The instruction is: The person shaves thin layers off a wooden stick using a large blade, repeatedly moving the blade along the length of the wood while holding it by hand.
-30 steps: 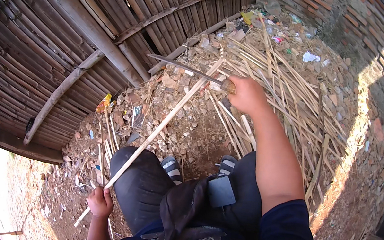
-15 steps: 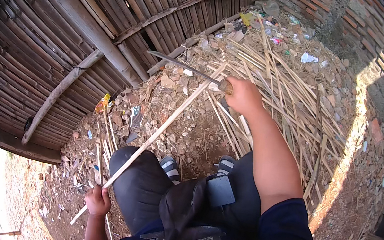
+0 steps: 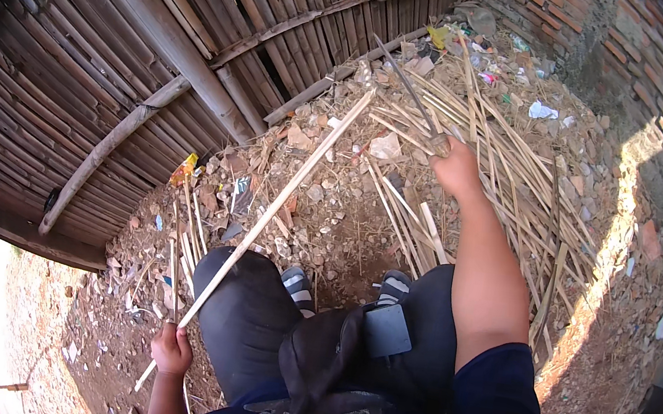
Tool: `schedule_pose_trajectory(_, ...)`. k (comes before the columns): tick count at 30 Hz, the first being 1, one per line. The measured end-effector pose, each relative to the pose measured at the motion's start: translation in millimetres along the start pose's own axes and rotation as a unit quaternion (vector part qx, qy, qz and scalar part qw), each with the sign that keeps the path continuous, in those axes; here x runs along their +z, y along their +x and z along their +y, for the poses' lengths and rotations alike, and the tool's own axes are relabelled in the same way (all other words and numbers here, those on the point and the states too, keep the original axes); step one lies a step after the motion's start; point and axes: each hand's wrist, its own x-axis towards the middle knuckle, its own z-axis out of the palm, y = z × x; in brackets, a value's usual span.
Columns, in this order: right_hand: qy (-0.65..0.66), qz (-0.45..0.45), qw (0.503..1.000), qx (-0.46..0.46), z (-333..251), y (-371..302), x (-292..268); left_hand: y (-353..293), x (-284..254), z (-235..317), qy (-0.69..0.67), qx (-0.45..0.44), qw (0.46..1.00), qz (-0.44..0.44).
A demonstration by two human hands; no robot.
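While the left hand (image 3: 172, 349) stays clenched around a long bamboo strip (image 3: 281, 200), the right hand (image 3: 457, 167) grips a knife (image 3: 411, 95) above the stick pile (image 3: 515, 165).

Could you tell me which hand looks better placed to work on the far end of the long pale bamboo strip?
Probably the right hand: it holds a dark blade beside the long pale bamboo strip's far end, while the left hand grips its near end.

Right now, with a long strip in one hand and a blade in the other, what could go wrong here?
1. The right hand holds a dark blade raised over the bamboo strip; a glancing stroke could slide down it toward the knee it crosses.
2. The left hand has its grip near the strip's lower end only, so the far tip may swing.
3. Loose rubble and the pile of strips underfoot could shift.
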Motion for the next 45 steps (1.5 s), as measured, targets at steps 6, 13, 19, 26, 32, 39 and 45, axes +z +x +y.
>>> schedule_pose_trajectory(6,0.052,0.050,0.993,-0.099,-23,-12,-1,17,-4,15,0.005,0.027,1.000,-0.010)
schedule_pose_trajectory(13,0.013,-0.028,0.988,-0.153,-45,-24,-18,21,-8,20,0.016,0.049,0.999,0.004)
schedule_pose_trajectory(19,-0.056,0.004,0.991,-0.125,-33,-20,-12,23,-10,33,0.006,0.047,0.999,0.020)
schedule_pose_trajectory(26,-0.114,-0.013,0.977,-0.180,-57,-30,-8,20,-10,30,-0.013,0.046,0.999,0.018)
schedule_pose_trajectory(32,0.028,-0.011,0.997,-0.076,-18,-7,6,27,-1,14,-0.003,0.072,0.997,0.032)
schedule_pose_trajectory(39,-0.032,-0.044,0.991,-0.119,-42,-24,4,28,-15,19,0.022,0.050,0.999,-0.005)
schedule_pose_trajectory(45,-0.084,-0.049,0.988,-0.122,-38,-21,23,22,-10,21,-0.010,0.037,0.999,0.004)
